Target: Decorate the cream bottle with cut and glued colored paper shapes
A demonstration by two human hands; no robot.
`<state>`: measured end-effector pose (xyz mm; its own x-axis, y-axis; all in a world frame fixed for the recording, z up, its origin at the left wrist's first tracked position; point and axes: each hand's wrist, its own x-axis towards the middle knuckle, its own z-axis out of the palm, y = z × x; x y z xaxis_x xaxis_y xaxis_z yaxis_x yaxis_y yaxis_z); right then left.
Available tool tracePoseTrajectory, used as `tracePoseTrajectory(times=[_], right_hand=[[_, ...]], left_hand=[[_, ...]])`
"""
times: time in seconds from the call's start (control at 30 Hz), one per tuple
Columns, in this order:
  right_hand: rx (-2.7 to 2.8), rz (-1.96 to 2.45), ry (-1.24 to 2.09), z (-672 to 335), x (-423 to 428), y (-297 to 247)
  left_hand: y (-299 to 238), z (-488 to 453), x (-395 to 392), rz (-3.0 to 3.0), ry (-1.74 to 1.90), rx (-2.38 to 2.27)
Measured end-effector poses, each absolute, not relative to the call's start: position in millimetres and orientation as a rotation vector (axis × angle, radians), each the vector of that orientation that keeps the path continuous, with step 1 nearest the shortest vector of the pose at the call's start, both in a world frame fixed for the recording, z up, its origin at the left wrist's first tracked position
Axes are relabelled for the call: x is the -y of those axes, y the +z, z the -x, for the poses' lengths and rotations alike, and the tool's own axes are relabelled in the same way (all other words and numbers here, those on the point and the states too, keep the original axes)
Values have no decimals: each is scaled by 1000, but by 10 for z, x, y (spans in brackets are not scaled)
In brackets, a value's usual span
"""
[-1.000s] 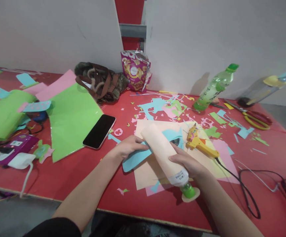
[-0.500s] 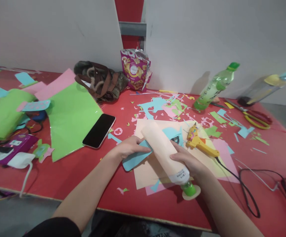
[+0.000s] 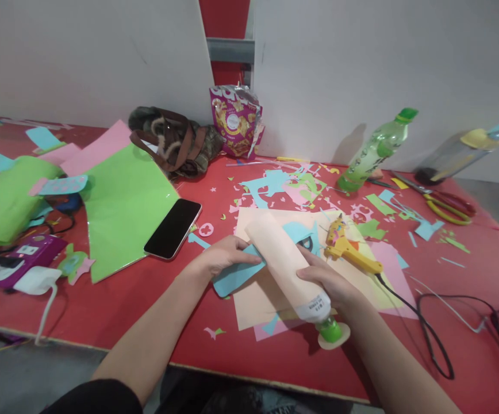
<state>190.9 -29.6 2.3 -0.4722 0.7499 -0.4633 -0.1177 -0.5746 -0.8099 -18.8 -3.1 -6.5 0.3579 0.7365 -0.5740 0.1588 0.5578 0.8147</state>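
My right hand (image 3: 327, 276) is wrapped around a bottle (image 3: 277, 250) covered in cream paper, tilted with its green cap toward me and a pale disc at the cap. My left hand (image 3: 226, 256) pinches a light blue paper strip (image 3: 238, 279) whose inner end meets the side of the bottle. Behind the bottle a blue paper piece with a dark mark (image 3: 299, 233) shows in part; whether it is fixed to the bottle I cannot tell. Cream paper sheets (image 3: 249, 310) lie underneath. Just right of my right hand rests a yellow hot glue gun (image 3: 353, 253).
Left of my hands lie a phone (image 3: 173, 229), a green sheet (image 3: 120, 207) and a purple power strip (image 3: 25, 259). Paper scraps (image 3: 271, 184) spread behind. Farther right are a green drink bottle (image 3: 376, 152), scissors (image 3: 441, 204) and the glue gun's cord (image 3: 430, 339).
My left hand and the blue strip have shifted very slightly upward. Both hands keep their hold, and the bottle stays nearly still.
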Motion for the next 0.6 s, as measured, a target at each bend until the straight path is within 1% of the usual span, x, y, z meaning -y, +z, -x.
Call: tracePoseTrajectory(times=[0.2,0.6], right_hand=[[967,1166,2077,-1925,289,15],[1013,1139,2105,-1948,287,-26]], left_hand=[[-67,250,-25,-971,606,-1285],[-93,215,-23,-891,638,-1276]])
